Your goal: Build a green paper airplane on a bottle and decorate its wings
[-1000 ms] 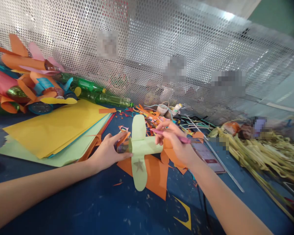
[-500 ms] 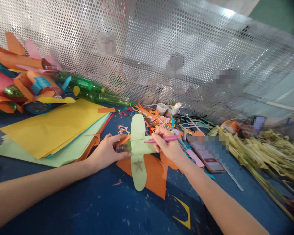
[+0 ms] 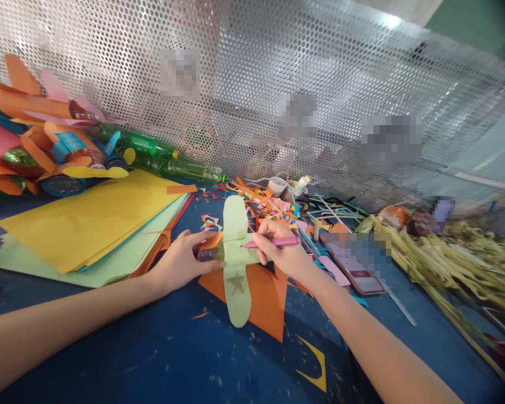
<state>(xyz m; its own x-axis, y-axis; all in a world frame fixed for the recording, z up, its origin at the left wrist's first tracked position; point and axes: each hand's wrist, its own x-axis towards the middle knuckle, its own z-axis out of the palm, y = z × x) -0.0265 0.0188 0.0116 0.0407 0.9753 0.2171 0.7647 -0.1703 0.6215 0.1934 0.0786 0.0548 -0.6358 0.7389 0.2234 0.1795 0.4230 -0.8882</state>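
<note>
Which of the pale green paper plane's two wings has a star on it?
The near wing, seen against the orange sheet, bears a dark star; the far wing, pointing toward the perforated metal screen, shows none.

The paper wings [image 3: 237, 312] are pale green, one bearing a grey-brown star [image 3: 236, 283], and the pen [image 3: 281, 242] is pink. The surface [image 3: 172, 353] is blue flecked with white, the top sheet [image 3: 84, 224] plain yellow, the mesh panel [image 3: 256, 62] silvery with dotted holes.
</note>
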